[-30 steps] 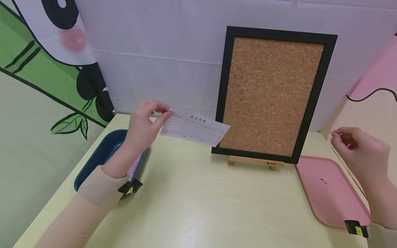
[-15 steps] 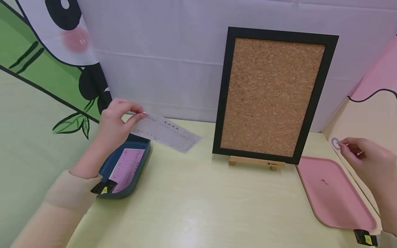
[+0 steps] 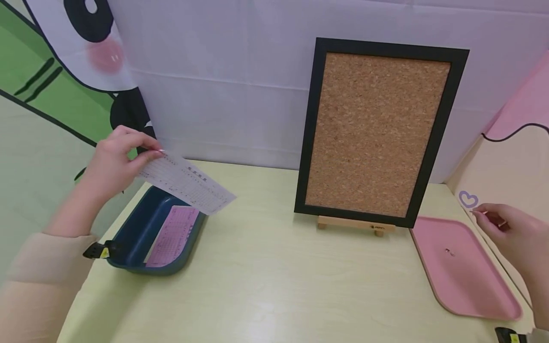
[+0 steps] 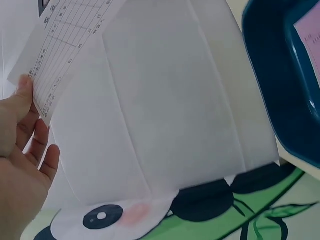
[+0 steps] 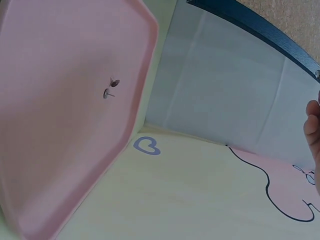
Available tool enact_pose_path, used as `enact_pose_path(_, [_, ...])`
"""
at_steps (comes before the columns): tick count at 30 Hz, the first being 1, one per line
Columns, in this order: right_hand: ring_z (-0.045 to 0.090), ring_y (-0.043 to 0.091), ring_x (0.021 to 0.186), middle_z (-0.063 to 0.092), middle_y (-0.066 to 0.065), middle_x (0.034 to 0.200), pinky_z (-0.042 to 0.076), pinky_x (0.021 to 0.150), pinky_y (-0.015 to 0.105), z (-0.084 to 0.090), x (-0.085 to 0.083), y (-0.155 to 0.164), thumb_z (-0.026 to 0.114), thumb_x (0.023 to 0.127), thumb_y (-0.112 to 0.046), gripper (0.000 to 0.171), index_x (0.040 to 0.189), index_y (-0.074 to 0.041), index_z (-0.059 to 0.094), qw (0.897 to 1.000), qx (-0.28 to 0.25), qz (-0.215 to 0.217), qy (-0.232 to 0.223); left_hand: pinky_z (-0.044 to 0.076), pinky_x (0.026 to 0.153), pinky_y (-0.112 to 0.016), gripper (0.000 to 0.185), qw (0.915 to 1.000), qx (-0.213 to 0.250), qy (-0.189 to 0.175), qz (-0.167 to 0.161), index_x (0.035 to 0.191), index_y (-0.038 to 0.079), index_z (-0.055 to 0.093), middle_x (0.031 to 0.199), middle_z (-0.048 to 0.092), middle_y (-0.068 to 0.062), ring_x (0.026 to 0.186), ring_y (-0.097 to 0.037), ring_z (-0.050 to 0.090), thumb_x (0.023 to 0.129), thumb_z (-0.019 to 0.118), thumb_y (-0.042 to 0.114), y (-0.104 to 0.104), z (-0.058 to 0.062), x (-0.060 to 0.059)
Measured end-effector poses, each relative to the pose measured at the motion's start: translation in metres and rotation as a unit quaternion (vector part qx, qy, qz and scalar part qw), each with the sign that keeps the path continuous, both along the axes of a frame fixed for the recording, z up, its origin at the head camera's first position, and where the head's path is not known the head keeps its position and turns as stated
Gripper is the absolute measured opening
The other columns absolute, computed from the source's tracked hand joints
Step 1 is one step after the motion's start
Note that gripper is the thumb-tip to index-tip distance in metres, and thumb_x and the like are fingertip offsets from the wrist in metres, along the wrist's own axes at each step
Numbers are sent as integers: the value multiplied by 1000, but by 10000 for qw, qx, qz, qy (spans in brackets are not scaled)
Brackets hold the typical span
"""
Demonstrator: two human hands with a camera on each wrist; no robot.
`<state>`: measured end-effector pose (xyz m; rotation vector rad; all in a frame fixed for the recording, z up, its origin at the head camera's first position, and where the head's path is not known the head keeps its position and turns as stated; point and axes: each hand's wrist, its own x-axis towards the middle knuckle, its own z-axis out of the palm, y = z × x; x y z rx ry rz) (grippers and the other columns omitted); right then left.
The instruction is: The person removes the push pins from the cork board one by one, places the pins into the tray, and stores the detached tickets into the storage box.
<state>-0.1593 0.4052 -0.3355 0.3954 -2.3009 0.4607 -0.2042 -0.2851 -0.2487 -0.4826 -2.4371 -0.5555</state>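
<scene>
In the head view my left hand (image 3: pixel 113 162) pinches the upper left corner of a white printed paper slip (image 3: pixel 190 183) between thumb and fingers. The slip hangs slanted over the far part of a dark blue tray (image 3: pixel 128 243), in which a pink printed slip (image 3: pixel 173 236) lies. On the right, my right hand (image 3: pixel 510 231) pinches a small metallic thumbtack (image 5: pixel 318 75), mostly cut off at the right wrist view's edge. Two more thumbtacks (image 5: pixel 111 87) lie in the pink tray (image 3: pixel 463 286), below and left of that hand.
A corkboard (image 3: pixel 377 133) in a black frame leans on a small wooden stand (image 3: pixel 353 223) at the back of the pale table (image 3: pixel 266 281). Behind it hangs a printed cloth (image 3: pixel 223 85). A purple heart (image 3: pixel 468 199) shows on the backdrop near my right hand.
My left hand has moved left with the white slip, from beside the corkboard to over the blue tray, uncovering the pink slip. My right hand has shifted slightly down and right.
</scene>
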Motion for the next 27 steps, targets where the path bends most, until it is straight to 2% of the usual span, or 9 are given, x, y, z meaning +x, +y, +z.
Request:
enact_pose_path(3, [35,-28,65,37,-48,79,34,56,0,-4,-1,4,67,79,0,6,84,2,68,10000,-61,19,-5,32,60,-12,13,9996,-269,-38,-16,86,6,69,88,57,-6,85,-9,38,79,72,-4,-13,-1,-5])
enact_pose_path(9, [38,-27,62,40,-47,76,33,53,1,-12,-1,11,66,82,-3,6,81,3,67,9995,-307,112,-19,32,64,-21,16,9977,-672,73,-86,82,6,67,83,62,-8,83,-9,38,74,75,-5,-35,-1,-14])
enact_pose_path(14, [37,-26,60,39,-47,72,33,49,4,-19,-1,18,69,78,2,7,84,0,67,9988,-252,-119,-407,31,63,-21,17,9955,-944,12,-88,81,6,67,82,61,-9,82,-11,39,73,75,-5,-52,0,-19])
enact_pose_path(18, [40,-23,58,43,-45,70,34,49,7,-27,-1,26,71,77,3,11,85,-4,67,9958,-273,-163,-855,33,63,-25,15,9916,-1212,-449,-29,82,10,68,85,60,-10,84,-18,43,76,74,-2,-65,-2,-24])
enact_pose_path(21, [42,-20,58,46,-43,71,35,51,7,-33,-1,31,71,78,3,13,86,-6,66,9926,-239,-175,-1178,36,63,-30,14,9857,-1455,-850,22,83,13,68,87,59,-8,85,-21,45,78,74,1,-71,-9,-28])
enact_pose_path(27, [42,-17,58,50,-34,66,34,51,9,-44,-1,36,71,78,3,15,86,-9,65,9889,-125,-217,-1467,39,60,-31,17,9732,-1774,-1447,-212,84,14,68,84,60,-5,83,-23,47,77,74,0,-72,-26,-34])
